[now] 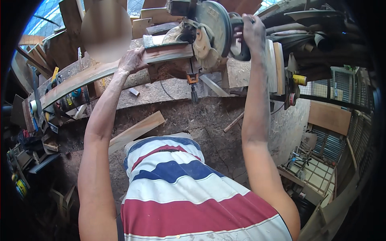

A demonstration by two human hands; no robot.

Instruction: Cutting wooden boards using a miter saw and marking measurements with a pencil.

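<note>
My left hand (132, 60) is closed on a long, narrow wooden board (86, 78), pressing it along the metal fence (167, 44) of a miter saw (205, 48). The board extends leftward along the bench, with its right end at the saw. My right hand (252, 34) is wrapped round the saw's handle at the upper right, beside the round blade housing. The blade's cutting edge is hard to make out. An orange fitting (193, 79) with a dark knob hangs at the saw's front.
The dusty bench (169, 88) holds offcuts and tools at the left. A loose plank (134, 130) lies below it. Upright boards (275, 66) and yellow and red cans (298, 79) sit to the right. Wood pieces are stacked behind; a blurred patch hides the upper left.
</note>
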